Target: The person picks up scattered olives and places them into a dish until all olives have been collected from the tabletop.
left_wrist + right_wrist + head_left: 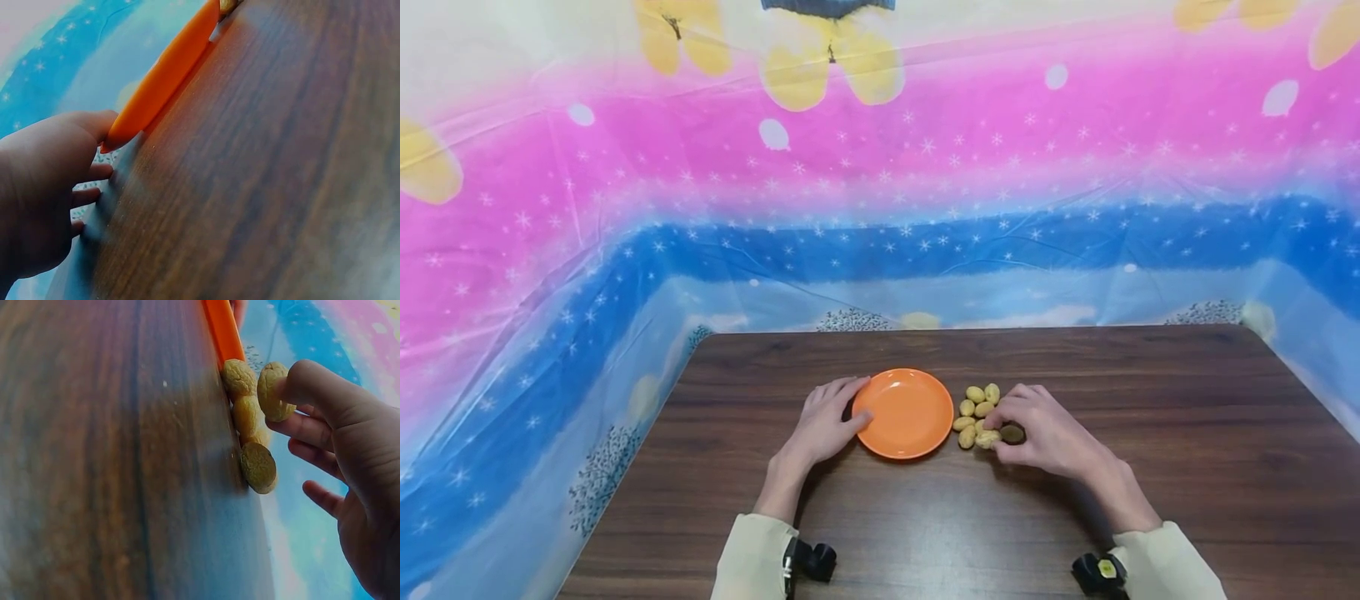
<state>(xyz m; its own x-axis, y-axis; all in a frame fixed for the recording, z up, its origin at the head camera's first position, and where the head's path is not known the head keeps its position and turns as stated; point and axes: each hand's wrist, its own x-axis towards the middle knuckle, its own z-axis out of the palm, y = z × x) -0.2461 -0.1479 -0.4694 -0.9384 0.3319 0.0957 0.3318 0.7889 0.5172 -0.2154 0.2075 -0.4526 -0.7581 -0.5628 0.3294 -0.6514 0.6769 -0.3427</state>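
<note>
An orange plate [906, 414] lies on the brown table. My left hand [826, 423] holds its left rim, thumb on the edge and index finger along the far left side. In the left wrist view, the thumb of that hand [50, 181] meets the plate's edge [159, 78]. Several small, wrinkled yellow oval fruits [967, 408] lie together just right of the plate; their exact kind is unclear. My right hand [1048, 427] pinches one yellow fruit [273, 392] between thumb and fingers, above the others. A darker, brownish-green fruit [258, 467] lies close by.
The dark wood-grain table [880, 525] has rounded far corners. A pink and blue patterned cloth [865, 183] hangs behind it and along its sides. Small black devices [811, 560] are worn at both cream-sleeved wrists.
</note>
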